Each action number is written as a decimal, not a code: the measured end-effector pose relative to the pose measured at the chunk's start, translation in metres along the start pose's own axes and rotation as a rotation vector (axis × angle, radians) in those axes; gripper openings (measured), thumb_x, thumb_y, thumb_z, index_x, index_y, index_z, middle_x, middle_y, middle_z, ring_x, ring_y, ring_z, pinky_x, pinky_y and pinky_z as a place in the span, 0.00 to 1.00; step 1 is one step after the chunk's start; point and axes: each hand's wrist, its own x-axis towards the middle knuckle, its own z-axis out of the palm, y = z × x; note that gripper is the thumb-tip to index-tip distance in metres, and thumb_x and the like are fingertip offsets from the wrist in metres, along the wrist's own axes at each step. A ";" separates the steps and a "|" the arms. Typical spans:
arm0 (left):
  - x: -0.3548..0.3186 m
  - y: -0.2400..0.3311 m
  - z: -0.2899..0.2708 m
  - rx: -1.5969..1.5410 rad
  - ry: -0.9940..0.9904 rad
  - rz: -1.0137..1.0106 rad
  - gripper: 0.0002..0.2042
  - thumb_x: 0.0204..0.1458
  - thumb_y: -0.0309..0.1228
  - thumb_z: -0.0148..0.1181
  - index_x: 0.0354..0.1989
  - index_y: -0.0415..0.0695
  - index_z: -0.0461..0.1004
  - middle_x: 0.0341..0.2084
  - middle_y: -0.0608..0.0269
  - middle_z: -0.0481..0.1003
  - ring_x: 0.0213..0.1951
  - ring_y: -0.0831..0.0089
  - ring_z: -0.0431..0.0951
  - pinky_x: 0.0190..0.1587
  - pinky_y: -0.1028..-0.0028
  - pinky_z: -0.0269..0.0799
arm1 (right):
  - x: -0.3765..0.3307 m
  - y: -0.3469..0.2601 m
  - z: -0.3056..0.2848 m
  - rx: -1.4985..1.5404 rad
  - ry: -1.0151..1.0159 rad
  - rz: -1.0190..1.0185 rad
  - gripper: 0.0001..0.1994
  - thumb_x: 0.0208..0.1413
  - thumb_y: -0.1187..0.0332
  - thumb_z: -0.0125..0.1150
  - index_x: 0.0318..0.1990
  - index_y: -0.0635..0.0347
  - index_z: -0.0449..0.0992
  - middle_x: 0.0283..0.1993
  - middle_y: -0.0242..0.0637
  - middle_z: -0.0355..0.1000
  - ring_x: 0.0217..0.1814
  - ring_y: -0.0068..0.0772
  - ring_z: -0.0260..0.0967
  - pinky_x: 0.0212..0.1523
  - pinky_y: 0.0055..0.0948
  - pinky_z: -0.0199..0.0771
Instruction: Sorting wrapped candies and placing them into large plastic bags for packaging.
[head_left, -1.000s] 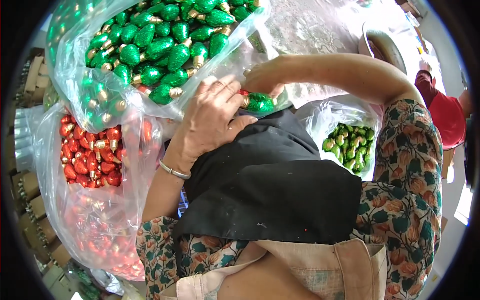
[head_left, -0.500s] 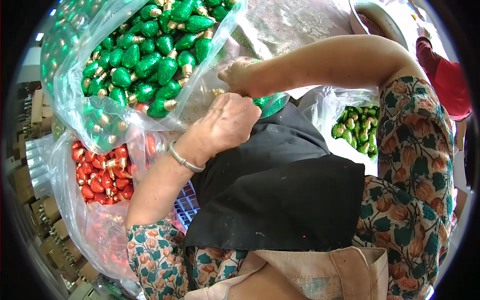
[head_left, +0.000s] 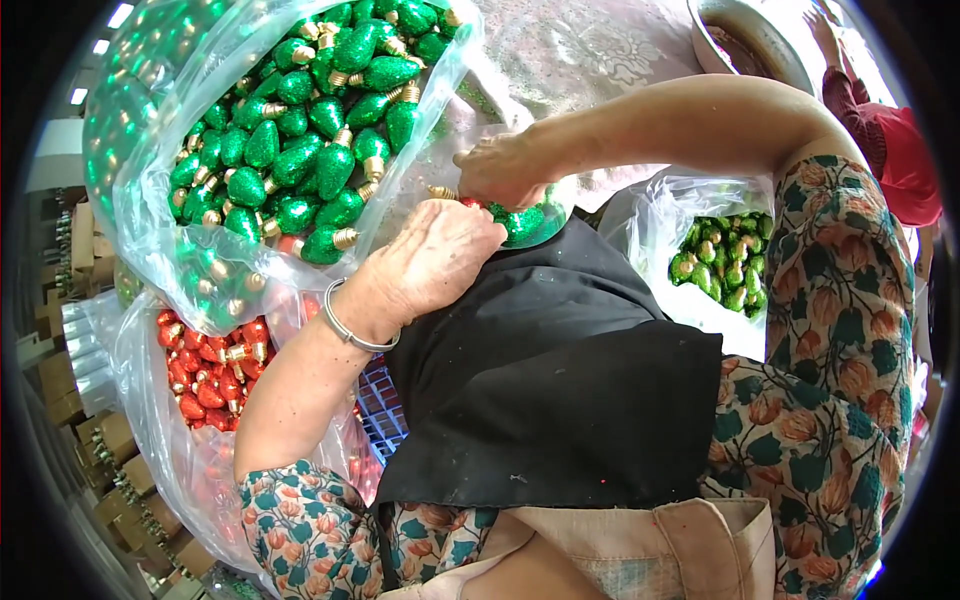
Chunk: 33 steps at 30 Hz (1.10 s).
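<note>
My left hand (head_left: 435, 250), with a bangle at its wrist, is closed, its fingertips curled under and mostly hidden. Just beyond it my right hand (head_left: 500, 172) bends its fingers down, closed over something I cannot make out. Between and beside the hands lies a clear plastic pack (head_left: 557, 218) with green glittered bulb ornaments (head_left: 522, 224) in it. A bit of red glitter (head_left: 471, 203) shows between the hands. One gold screw base (head_left: 441, 192) sticks out past my left knuckles.
A large clear bag of green glittered bulb ornaments (head_left: 297, 158) stands at the far left. Below it is a bag of red ones (head_left: 210, 378); smaller green ones (head_left: 730, 262) fill a bag at right. A metal basin (head_left: 790, 62) and another person's red sleeve (head_left: 897, 165) are far right.
My right hand has lifted slightly off the left and moved right, uncovering green bulbs and the red glitter between them. My left hand has shifted slightly toward me.
</note>
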 end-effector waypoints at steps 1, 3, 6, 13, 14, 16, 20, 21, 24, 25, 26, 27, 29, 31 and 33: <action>0.000 0.000 0.000 -0.009 0.010 0.012 0.04 0.43 0.24 0.50 0.22 0.43 0.71 0.23 0.53 0.73 0.32 0.57 0.76 0.35 0.60 0.70 | -0.002 0.000 0.003 0.011 0.007 0.006 0.21 0.38 0.75 0.59 0.46 0.61 0.73 0.45 0.56 0.65 0.46 0.56 0.68 0.42 0.45 0.71; 0.001 -0.001 0.000 -0.031 0.029 0.031 0.04 0.44 0.24 0.49 0.22 0.43 0.71 0.22 0.54 0.72 0.32 0.57 0.76 0.35 0.60 0.69 | -0.003 0.002 0.007 0.122 0.046 0.070 0.20 0.37 0.74 0.60 0.43 0.64 0.74 0.45 0.57 0.65 0.46 0.54 0.68 0.43 0.43 0.71; 0.002 -0.003 0.000 -0.052 0.064 0.047 0.04 0.44 0.24 0.49 0.22 0.43 0.70 0.21 0.54 0.71 0.31 0.57 0.75 0.34 0.60 0.69 | 0.003 0.005 0.008 0.041 0.007 0.056 0.16 0.37 0.72 0.61 0.38 0.64 0.76 0.42 0.54 0.68 0.44 0.52 0.70 0.42 0.42 0.71; 0.005 -0.004 -0.003 -0.068 0.017 0.062 0.05 0.38 0.18 0.51 0.25 0.40 0.68 0.24 0.52 0.71 0.31 0.52 0.74 0.33 0.57 0.70 | 0.016 0.009 0.006 -0.367 -0.032 -0.049 0.10 0.37 0.71 0.63 0.32 0.61 0.80 0.37 0.45 0.76 0.40 0.45 0.72 0.40 0.38 0.72; 0.006 -0.005 -0.003 -0.057 -0.003 0.057 0.04 0.38 0.18 0.51 0.24 0.40 0.67 0.23 0.52 0.71 0.31 0.51 0.74 0.32 0.57 0.69 | 0.017 0.010 0.004 -0.347 -0.086 -0.068 0.11 0.35 0.71 0.65 0.31 0.62 0.79 0.35 0.45 0.75 0.40 0.45 0.72 0.40 0.39 0.72; 0.007 -0.005 -0.003 -0.046 -0.018 0.055 0.04 0.39 0.18 0.51 0.24 0.40 0.67 0.22 0.52 0.71 0.30 0.51 0.74 0.32 0.57 0.69 | 0.018 0.012 0.001 -0.309 -0.193 -0.103 0.12 0.32 0.71 0.67 0.28 0.64 0.78 0.31 0.45 0.75 0.39 0.47 0.73 0.39 0.40 0.72; 0.009 -0.007 -0.002 -0.092 0.099 0.083 0.03 0.39 0.18 0.51 0.22 0.40 0.67 0.20 0.52 0.70 0.29 0.51 0.74 0.31 0.57 0.68 | 0.018 0.014 -0.003 -0.321 -0.213 -0.146 0.12 0.32 0.70 0.67 0.29 0.62 0.78 0.31 0.43 0.75 0.38 0.46 0.73 0.39 0.40 0.72; 0.009 -0.007 -0.001 -0.079 0.092 0.076 0.03 0.39 0.18 0.51 0.22 0.40 0.67 0.20 0.52 0.70 0.29 0.51 0.74 0.31 0.57 0.68 | 0.018 0.014 -0.002 -0.322 -0.254 -0.143 0.12 0.32 0.70 0.67 0.29 0.62 0.78 0.31 0.43 0.75 0.38 0.46 0.73 0.39 0.40 0.72; 0.009 -0.008 0.000 -0.052 0.084 0.064 0.03 0.39 0.18 0.51 0.22 0.40 0.68 0.20 0.51 0.71 0.28 0.51 0.74 0.30 0.57 0.68 | 0.017 0.016 0.002 -0.177 -0.181 -0.131 0.09 0.32 0.70 0.67 0.25 0.59 0.78 0.30 0.42 0.75 0.38 0.46 0.73 0.37 0.41 0.72; 0.010 -0.008 0.000 -0.047 0.083 0.062 0.03 0.39 0.18 0.50 0.23 0.40 0.68 0.20 0.51 0.71 0.28 0.51 0.74 0.31 0.57 0.68 | 0.016 0.016 0.004 -0.183 -0.167 -0.116 0.09 0.32 0.70 0.67 0.25 0.59 0.78 0.30 0.42 0.75 0.38 0.46 0.73 0.37 0.41 0.72; 0.011 -0.008 0.000 -0.042 0.081 0.060 0.03 0.40 0.18 0.50 0.23 0.40 0.68 0.20 0.51 0.71 0.29 0.51 0.74 0.31 0.57 0.69 | 0.016 0.017 0.005 -0.209 -0.174 -0.121 0.08 0.32 0.70 0.67 0.24 0.59 0.78 0.30 0.41 0.75 0.37 0.46 0.73 0.37 0.41 0.72; 0.011 -0.008 0.000 -0.037 0.069 0.057 0.03 0.40 0.18 0.50 0.23 0.40 0.68 0.20 0.50 0.71 0.29 0.51 0.74 0.31 0.57 0.69 | 0.016 0.017 0.005 -0.232 -0.179 -0.127 0.08 0.31 0.70 0.68 0.24 0.58 0.78 0.30 0.41 0.75 0.37 0.46 0.73 0.36 0.41 0.72; 0.013 -0.008 -0.001 -0.035 0.053 0.047 0.03 0.40 0.18 0.50 0.24 0.40 0.69 0.20 0.50 0.71 0.29 0.51 0.74 0.31 0.57 0.69 | 0.015 0.018 0.005 -0.253 -0.181 -0.134 0.08 0.31 0.70 0.68 0.23 0.58 0.77 0.30 0.41 0.75 0.37 0.46 0.73 0.36 0.41 0.72; 0.013 -0.008 -0.002 -0.023 0.037 0.026 0.04 0.40 0.18 0.50 0.24 0.39 0.69 0.20 0.50 0.72 0.29 0.51 0.75 0.32 0.57 0.69 | 0.013 0.016 0.004 -0.291 -0.208 -0.128 0.09 0.32 0.69 0.67 0.25 0.59 0.78 0.30 0.41 0.75 0.37 0.46 0.73 0.36 0.42 0.71; 0.012 -0.008 -0.002 -0.035 0.047 0.031 0.04 0.40 0.19 0.50 0.24 0.39 0.69 0.20 0.50 0.72 0.29 0.51 0.75 0.32 0.57 0.69 | 0.010 0.013 0.003 -0.315 -0.226 -0.123 0.09 0.32 0.69 0.67 0.26 0.59 0.78 0.29 0.41 0.75 0.37 0.46 0.73 0.36 0.42 0.71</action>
